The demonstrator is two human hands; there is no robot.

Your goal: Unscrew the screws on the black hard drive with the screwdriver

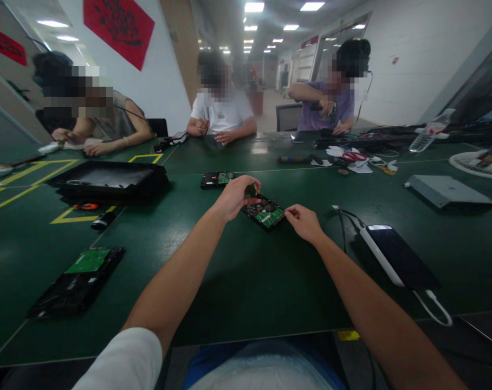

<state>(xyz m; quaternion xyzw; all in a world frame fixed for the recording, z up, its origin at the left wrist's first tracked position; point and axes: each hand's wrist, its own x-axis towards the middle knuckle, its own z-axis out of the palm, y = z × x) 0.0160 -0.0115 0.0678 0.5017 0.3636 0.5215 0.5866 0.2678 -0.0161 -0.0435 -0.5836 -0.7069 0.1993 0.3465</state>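
Observation:
A black hard drive with a green circuit board (269, 215) lies on the dark green table (246, 292), between my two hands. Over its upper left end, my left hand (238, 199) is closed round a small dark tool with a yellow part (253, 189); the tool's lower end is hard to make out. The fingertips of my right hand (304, 221) are pinched together at the drive's right corner. Behind my left hand sits a second drive (215, 180). Another drive (81, 276) rests at the near left.
A black tray stack (111, 179) stands at the left. To the right are a phone (396, 252), a white power bank (380, 254) with cables and a grey metal box (449, 192). Red scissors (354, 156) and a bottle (431, 132) lie farther back. Three people sit opposite.

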